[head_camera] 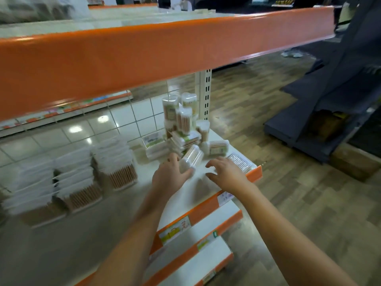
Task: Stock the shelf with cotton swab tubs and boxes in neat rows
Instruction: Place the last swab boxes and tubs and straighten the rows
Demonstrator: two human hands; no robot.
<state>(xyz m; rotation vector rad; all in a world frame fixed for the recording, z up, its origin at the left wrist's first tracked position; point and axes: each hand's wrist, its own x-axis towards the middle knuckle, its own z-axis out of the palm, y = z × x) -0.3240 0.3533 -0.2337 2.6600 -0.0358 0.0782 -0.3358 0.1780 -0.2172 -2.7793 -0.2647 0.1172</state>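
Note:
A white shelf (132, 203) with an orange front edge carries the cotton swabs. My left hand (168, 176) grips a clear round tub of swabs (191, 157) lying on its side. My right hand (226, 172) hovers just right of it, fingers spread, holding nothing. Behind the hands sits a loose heap of tubs and boxes (185, 129), some upright, some tipped over. A flat swab box (240, 162) lies at the shelf's right front corner. On the left stand three stacks of square swab boxes (76, 178) in a row.
An orange-fronted upper shelf (165, 44) overhangs close above the hands. Lower shelves (198, 250) with price tags step out below. A white upright post (206, 93) stands behind the heap. To the right are wood-pattern floor and a dark empty rack (329, 104).

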